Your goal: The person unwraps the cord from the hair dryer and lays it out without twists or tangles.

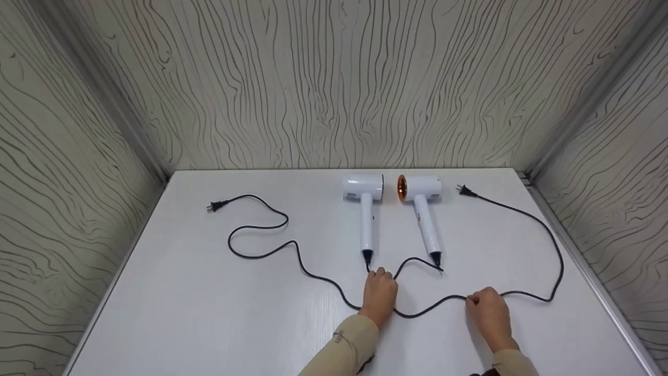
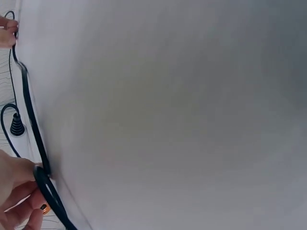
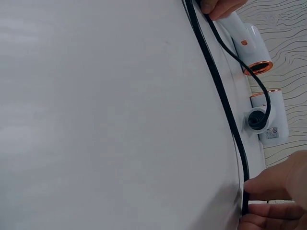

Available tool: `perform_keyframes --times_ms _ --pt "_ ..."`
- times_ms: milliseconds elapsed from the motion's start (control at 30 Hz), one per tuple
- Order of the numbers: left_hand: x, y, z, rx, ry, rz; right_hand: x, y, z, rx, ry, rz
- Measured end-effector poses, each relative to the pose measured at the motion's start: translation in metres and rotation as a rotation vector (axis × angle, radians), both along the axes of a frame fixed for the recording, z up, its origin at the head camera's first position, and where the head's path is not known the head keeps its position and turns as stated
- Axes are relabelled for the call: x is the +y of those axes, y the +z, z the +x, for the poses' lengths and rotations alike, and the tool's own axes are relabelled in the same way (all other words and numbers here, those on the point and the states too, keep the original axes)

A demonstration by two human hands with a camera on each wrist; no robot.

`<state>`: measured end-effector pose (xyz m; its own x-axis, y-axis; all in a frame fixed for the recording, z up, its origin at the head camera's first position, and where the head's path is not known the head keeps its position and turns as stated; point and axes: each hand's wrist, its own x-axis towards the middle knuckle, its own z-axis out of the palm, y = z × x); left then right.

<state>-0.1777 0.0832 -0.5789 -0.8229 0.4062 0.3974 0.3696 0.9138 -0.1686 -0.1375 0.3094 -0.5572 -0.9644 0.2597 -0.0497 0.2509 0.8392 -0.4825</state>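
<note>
Two white hair dryers lie side by side: a left hair dryer [image 1: 367,222] and a right hair dryer [image 1: 428,224] with an orange-rimmed end. Just below the left dryer's handle, my left hand [image 1: 380,293] grips black cord where the cords meet; its fingers hide the crossing. Farther right, my right hand [image 1: 490,313] pinches the black power cord [image 3: 223,98] between thumb and fingers, as the right wrist view shows. Between the hands this cord sags in a shallow curve. A cord loop [image 2: 50,194] bends close by the left hand in the left wrist view.
One plug [image 1: 215,206] lies at the left on a winding cord [image 1: 261,256]. Another plug [image 1: 467,191] is at the back right, its cord curving near the right edge. Wood-patterned walls [image 1: 323,83] enclose the white table [image 1: 209,313] at the back and sides.
</note>
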Motion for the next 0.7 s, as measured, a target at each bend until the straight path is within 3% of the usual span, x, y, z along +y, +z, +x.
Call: perform_keyframes --times_ms 133,367,467,700 --pt "-0.001 0.002 0.001 -0.009 0.027 0.001 -0.004 -0.005 -0.007 0.048 0.021 -0.012" --pt "-0.001 0.005 0.004 -0.142 0.039 -0.028 -0.013 -0.009 -0.013 0.139 0.1 0.038" --pt "-0.001 0.005 0.004 -0.116 0.031 0.014 -0.014 -0.008 -0.013 0.125 0.09 0.027" --pt "-0.003 0.003 0.002 0.038 -0.02 0.091 -0.012 -0.003 -0.006 0.137 0.061 0.027"
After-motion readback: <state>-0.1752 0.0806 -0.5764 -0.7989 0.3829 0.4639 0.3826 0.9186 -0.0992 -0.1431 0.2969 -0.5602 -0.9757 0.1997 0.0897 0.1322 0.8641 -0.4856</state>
